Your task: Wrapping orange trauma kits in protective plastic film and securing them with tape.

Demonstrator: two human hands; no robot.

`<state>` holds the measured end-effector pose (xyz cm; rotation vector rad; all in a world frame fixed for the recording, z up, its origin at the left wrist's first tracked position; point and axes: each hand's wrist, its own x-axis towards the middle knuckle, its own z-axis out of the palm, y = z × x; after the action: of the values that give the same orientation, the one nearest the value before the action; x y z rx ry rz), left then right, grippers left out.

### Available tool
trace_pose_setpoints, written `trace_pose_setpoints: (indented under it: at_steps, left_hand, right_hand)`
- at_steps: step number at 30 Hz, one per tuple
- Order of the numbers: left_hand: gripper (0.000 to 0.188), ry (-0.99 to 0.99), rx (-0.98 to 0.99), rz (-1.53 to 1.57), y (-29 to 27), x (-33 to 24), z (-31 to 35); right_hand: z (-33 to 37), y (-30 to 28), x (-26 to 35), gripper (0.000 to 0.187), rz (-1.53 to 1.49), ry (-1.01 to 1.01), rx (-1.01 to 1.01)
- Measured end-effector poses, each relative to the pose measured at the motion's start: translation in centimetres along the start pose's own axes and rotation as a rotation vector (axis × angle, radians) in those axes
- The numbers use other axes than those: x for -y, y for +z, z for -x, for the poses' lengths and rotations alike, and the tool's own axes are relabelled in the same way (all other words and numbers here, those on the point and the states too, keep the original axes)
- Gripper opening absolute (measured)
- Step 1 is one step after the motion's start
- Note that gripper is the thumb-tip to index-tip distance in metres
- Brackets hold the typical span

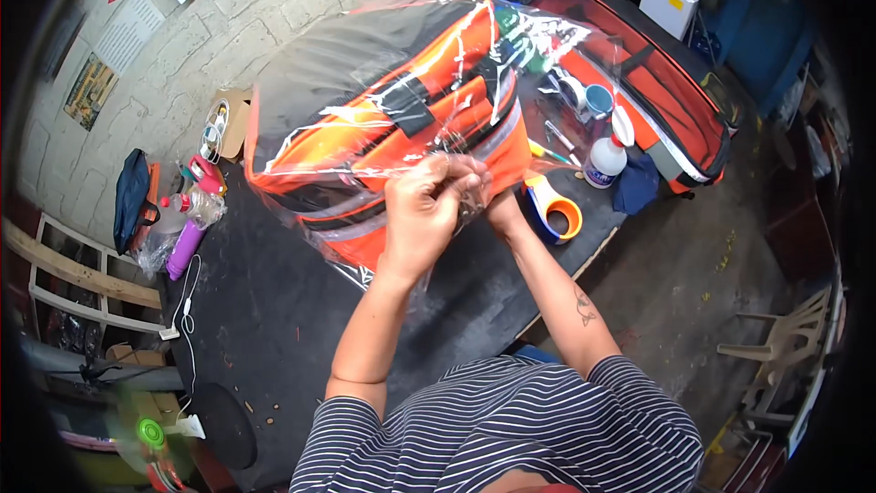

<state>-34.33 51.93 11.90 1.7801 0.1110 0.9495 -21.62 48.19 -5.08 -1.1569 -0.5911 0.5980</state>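
An orange and black fabric bag [447,114] with grey trim lies inside a large clear plastic bag [306,91] on the dark table. My left hand [427,205] is closed, pinching gathered plastic at the near side of the wrapped bag. Close beside it, my right hand [502,210] reaches in under the plastic's edge. Its fingers are mostly hidden by the orange fabric and my left hand. A tape dispenser [553,210] with an orange roll core sits just right of my right wrist.
Right of the bag stand a spray bottle [608,157] and a blue cup [598,100], near another red and black bag [680,100]. A purple bottle [187,246] and a white cable [187,310] lie at left. A fan [151,434] is lower left, a plastic chair [785,338] at right.
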Motion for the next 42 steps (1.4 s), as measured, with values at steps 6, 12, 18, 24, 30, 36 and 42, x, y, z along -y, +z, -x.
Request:
trace_pose_setpoints:
  at_steps: [6, 12, 18, 24, 30, 36, 42]
  left_hand:
    - [0.012, -0.097, 0.095, -0.002, -0.1, 0.0, 1.2]
    - [0.011, -0.090, 0.074, -0.091, -0.7, 0.5, 2.1]
    - [0.024, -0.356, 0.180, 0.081, -0.7, 2.5, 4.4]
    - [0.049, -0.456, 0.093, 0.125, -3.2, 3.7, 11.0]
    - [0.040, -0.317, -0.111, -0.800, -4.9, 3.7, 15.4]
    - [0.081, -0.292, -0.243, -1.197, -2.9, 11.1, 21.9]
    - [0.077, -0.248, -0.388, -1.021, -2.9, 11.0, 23.2]
  right_hand:
    - [-1.4, -1.6, -5.8, 0.034, 0.023, -0.075, -0.028]
    - [5.8, -0.2, -1.5, 0.054, -0.807, 0.613, 0.019]
    - [6.6, 0.8, 3.5, 0.106, -1.484, 0.398, 0.492]
    - [4.9, 1.3, -1.7, 0.109, -1.401, 0.493, 0.608]
    - [3.6, 1.3, -4.6, 0.111, -1.290, 0.497, 0.460]
    - [9.8, -0.3, -6.3, 0.103, -1.027, 0.677, 0.112]
    - [15.8, -1.7, -2.5, 0.099, -0.419, 0.723, 0.004]
